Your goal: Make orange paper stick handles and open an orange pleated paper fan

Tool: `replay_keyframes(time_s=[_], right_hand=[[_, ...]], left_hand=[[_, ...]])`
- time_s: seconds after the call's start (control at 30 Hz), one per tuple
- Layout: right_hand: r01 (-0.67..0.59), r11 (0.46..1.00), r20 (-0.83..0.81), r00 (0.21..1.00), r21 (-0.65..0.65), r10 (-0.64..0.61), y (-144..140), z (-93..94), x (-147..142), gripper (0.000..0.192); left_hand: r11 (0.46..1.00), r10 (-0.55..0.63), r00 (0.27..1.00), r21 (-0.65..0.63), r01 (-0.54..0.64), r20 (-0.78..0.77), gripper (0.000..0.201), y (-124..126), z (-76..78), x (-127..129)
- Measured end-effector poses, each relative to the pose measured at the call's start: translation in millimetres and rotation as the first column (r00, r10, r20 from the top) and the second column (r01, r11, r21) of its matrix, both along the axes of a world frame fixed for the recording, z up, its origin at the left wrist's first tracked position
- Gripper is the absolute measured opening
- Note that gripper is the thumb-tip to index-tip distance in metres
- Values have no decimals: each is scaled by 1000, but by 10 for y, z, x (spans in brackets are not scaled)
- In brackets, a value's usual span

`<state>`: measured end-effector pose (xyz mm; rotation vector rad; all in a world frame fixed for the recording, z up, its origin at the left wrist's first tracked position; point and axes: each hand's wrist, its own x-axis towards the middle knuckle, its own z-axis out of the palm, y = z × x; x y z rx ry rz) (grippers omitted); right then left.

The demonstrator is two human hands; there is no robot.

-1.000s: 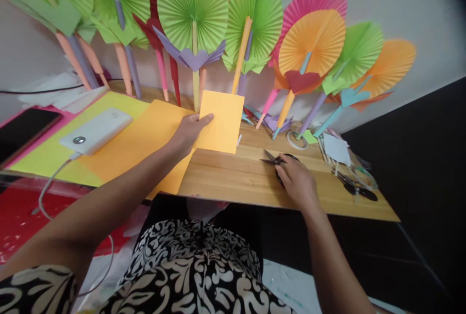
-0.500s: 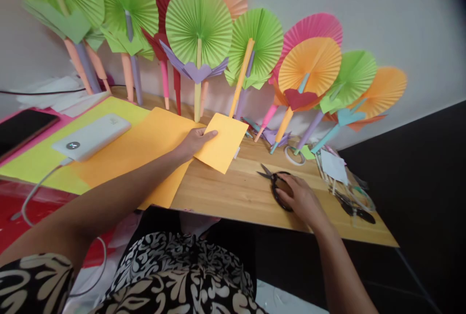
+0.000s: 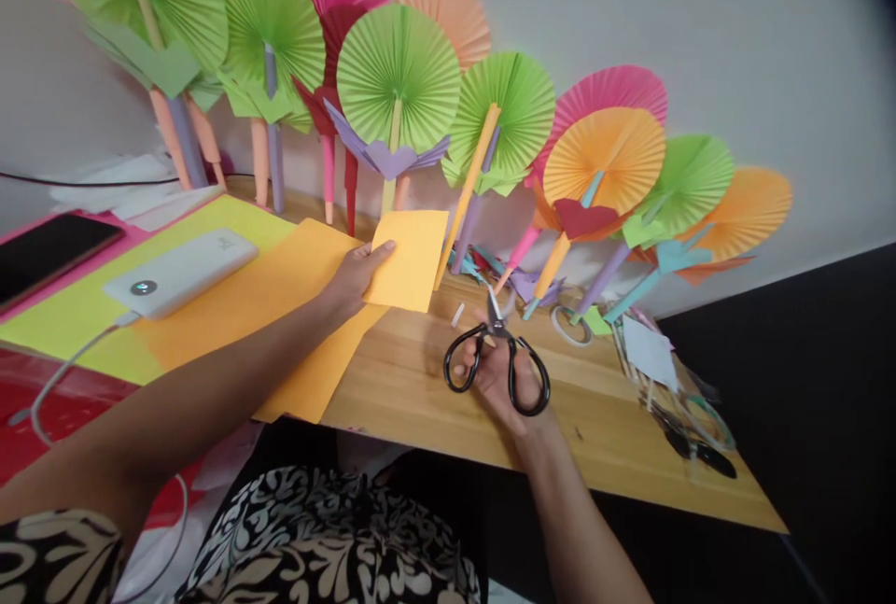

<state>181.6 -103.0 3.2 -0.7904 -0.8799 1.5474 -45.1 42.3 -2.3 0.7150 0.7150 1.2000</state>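
Left hand [image 3: 354, 275]: grip closed on the left edge of the small orange sheet [image 3: 410, 259], thumb on top; sheet now held nearly upright above the tabletop [image 3: 420, 380], no longer tilted as 0.5 s ago.
Large orange sheet [image 3: 280, 305]: flat under the left forearm, at 9 o'clock of the small sheet.
Scissors [image 3: 498, 363]: off the tabletop since 0.5 s ago, raised with blades up.
Right hand [image 3: 500, 380]: grip closed around the scissors' black handles, fingers not clearly through the loops.
Relation: scissors at 4 o'clock of the small sheet, near, apart.
Judgement: cutting looks close; blades not yet on paper.
Paper fans [image 3: 399, 81]: along the wall at 12 o'clock.
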Motion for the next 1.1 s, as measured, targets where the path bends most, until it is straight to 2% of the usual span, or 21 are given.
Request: replay_keyframes(time_s=[0.13,0.27,0.37,0.6,0.83,1.1], right_hand=[[-159,987,10,987,12,159,181,80,-174,67],[-256,965,113,962,52,249,458,187,-189,61],[-306,950,137,945,67,295,583,154,-224,59],[-413,911,50,910,18,411,469,-116,-300,60],[-446,894,22,894,-34,447,430,-92,-354,60],[-440,897,38,897,-41,441,425,-84,-388,63]], left_hand=[[992,118,991,43,-120,61,36,21,47,-31],[974,204,973,81,-212,105,42,62,77,-72],[959,259,960,92,-270,108,45,88,79,-95],[932,336,939,114,-343,76,44,114,62,-111],[917,371,927,135,-375,56,43,119,37,-93],[925,351,935,137,-354,49,44,135,-25,-76]])
